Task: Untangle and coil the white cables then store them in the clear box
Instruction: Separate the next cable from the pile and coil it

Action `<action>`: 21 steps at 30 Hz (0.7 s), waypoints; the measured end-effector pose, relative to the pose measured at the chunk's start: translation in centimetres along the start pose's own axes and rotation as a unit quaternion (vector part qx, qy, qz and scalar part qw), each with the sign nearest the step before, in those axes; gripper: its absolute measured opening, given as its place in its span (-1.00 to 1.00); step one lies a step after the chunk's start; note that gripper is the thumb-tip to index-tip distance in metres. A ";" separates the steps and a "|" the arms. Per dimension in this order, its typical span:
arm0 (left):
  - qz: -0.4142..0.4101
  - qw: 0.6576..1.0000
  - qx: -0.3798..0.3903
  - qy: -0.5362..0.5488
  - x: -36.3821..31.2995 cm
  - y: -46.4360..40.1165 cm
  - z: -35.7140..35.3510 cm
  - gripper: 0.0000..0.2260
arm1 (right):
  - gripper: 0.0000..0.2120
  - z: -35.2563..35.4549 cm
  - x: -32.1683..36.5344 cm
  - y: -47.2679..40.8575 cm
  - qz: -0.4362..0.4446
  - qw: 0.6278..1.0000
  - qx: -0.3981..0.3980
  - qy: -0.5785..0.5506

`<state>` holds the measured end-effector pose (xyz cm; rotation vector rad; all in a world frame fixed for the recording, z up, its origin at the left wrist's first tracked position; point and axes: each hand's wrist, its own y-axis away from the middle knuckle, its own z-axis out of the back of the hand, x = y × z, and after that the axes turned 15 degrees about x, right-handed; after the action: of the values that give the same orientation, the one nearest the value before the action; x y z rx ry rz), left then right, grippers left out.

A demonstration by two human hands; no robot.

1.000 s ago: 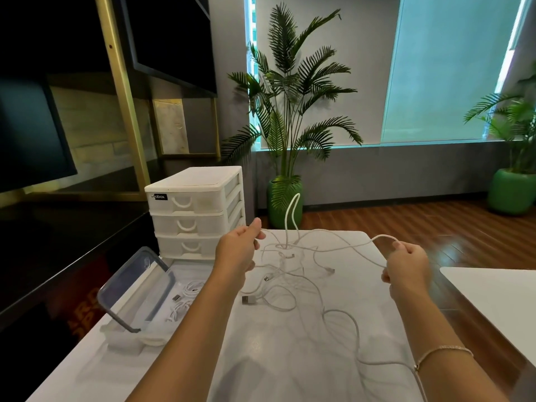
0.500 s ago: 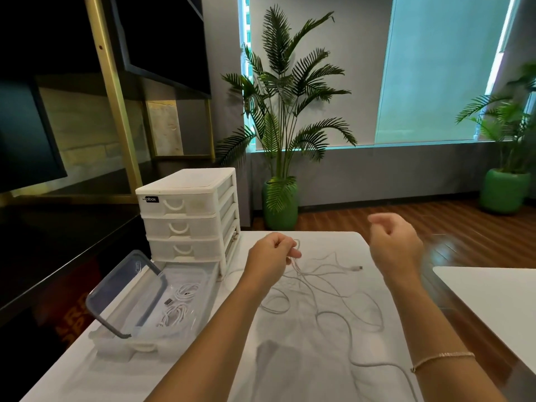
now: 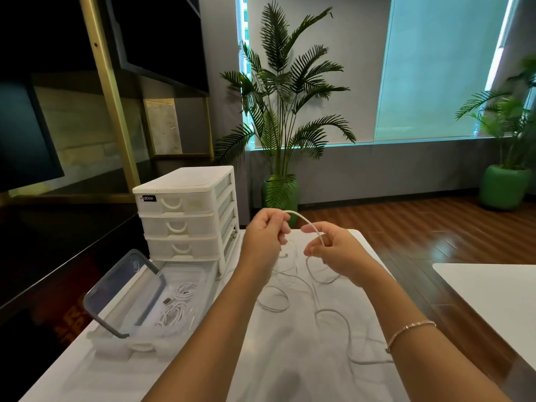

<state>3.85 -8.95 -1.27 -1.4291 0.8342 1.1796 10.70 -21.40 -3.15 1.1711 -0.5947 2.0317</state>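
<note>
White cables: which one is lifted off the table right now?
The white cable arching between the left hand and right hand. Other loose white cables lie on the white table; coiled white cables sit in the clear plastic box.

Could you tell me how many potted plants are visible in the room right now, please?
2. One tall palm stands in a green pot behind the white drawer unit, by the window. The other plant sits in a green pot at the far right, partly cut off by the frame edge.

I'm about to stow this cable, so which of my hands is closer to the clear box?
Left. Your left hand holds the white cable just right of the drawer unit, above the clear box. Your right hand is farther right.
</note>
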 end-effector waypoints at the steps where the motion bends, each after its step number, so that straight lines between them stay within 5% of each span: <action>1: -0.012 0.999 -0.019 0.030 -0.4 -0.1 0.4 -0.76 | -0.76 0.1 -0.4 -0.1 -0.011 0.999 -0.005 0.042; 5: -0.056 0.992 -0.059 0.098 -1.8 -0.4 1.7 -0.76 | -0.76 1.0 -1.9 -0.3 -0.035 0.987 -0.100 0.123; 11: -0.074 0.977 -0.122 0.159 -1.8 -0.6 2.9 -0.74 | -0.51 1.6 -3.9 -0.3 -0.145 0.909 -0.288 0.262; 21: -0.050 0.930 -0.283 0.228 -1.1 -1.0 6.6 -0.76 | -0.47 2.1 -6.5 -0.9 -0.320 0.868 -0.223 0.306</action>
<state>2.99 -2.39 0.33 -2.2558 0.7421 1.0673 14.79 -24.55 -7.80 0.3238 -0.2682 1.4448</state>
